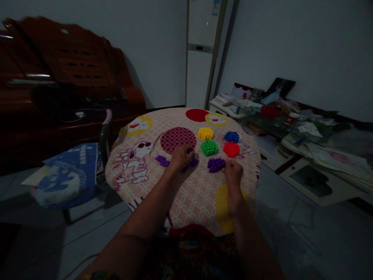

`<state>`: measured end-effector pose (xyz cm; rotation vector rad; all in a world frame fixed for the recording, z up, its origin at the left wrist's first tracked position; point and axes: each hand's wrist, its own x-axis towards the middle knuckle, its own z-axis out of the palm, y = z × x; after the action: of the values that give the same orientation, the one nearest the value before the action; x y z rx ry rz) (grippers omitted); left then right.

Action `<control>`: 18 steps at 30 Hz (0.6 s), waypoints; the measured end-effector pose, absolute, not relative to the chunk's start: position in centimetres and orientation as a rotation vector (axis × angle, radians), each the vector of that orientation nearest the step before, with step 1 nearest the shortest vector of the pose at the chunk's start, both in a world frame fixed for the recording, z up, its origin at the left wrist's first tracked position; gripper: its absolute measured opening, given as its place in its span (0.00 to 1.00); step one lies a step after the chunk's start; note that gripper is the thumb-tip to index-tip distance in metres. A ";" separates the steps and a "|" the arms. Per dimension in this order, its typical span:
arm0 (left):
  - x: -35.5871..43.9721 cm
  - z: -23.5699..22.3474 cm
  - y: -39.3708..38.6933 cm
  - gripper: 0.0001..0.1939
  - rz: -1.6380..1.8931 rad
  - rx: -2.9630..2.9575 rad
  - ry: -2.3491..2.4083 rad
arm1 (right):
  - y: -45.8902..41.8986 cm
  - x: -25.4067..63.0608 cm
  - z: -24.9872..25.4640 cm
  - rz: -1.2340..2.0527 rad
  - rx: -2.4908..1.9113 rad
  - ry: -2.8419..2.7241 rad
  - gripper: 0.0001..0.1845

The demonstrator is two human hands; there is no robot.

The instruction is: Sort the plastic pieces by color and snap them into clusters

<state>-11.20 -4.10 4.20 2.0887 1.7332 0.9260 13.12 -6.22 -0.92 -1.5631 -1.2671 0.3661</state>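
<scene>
My left hand [182,157] is closed in a pinch over the table, with a small dark purple plastic piece [192,151] at its fingertips. Loose purple pieces [162,160] lie to its left, and others [194,161] sit partly hidden below its fingers. My right hand [234,171] is closed at the right edge of a knobbly purple cluster of plastic pieces [215,165], its fingertips touching that edge. Behind this stand similar clusters: green [209,148], yellow [206,133], red [231,149] and blue [231,137].
A patterned cloth covers the round table [186,202]. To the left are a chair with a blue cover [72,175] and a wooden bench [81,66]. A cluttered glass-topped cabinet [271,120] runs along the right wall, and a tall white unit [201,70] stands behind.
</scene>
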 end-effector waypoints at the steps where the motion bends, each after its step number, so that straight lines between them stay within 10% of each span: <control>1: -10.9 4.5 -4.3 0.13 0.990 2.073 1.655 | -6.2 13.1 -0.9 0.373 -1.560 -1.267 0.21; 18: -0.9 3.2 -8.1 0.04 1.000 2.408 1.180 | -6.3 13.7 -1.0 0.307 -1.536 -1.231 0.20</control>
<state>-0.92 -8.07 3.18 2.4075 1.1801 0.9997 13.68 -6.29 -0.99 -1.5355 -1.2308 0.3066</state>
